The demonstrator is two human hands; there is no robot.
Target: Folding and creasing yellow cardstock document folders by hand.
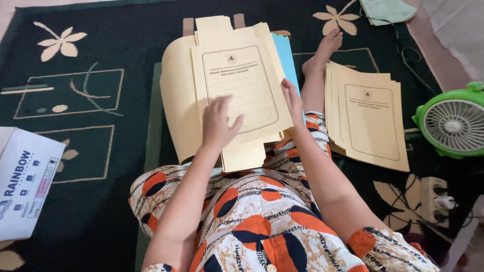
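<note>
Head view, looking down over a lap in an orange, white and navy patterned dress, and both hands are on a cream folder lying across the knees. Left hand lies flat on the lower part of the folder's front, fingers spread, gripping nothing. Right hand presses along the folder's right edge, fingers straight, also not clamped. The hands sit apart, with the printed frame between them.

Room to move: plenty of bare dark rug on the left, all the way out to a white box at the left edge. Above the folder the rug is free too. The right side is tighter. A bare foot and shin run up just beside the folder, and right past them lies a stack of folders, its near corner close to the right forearm. Further right a green fan faces up, with a power strip and cords below it, close to the right elbow.

A blue sheet peeks out from under the folder's right edge. The folder's long axis runs away from the body, top end pointing up the rug, tilted slightly counterclockwise; its flaps stick out at the top and the bottom.
</note>
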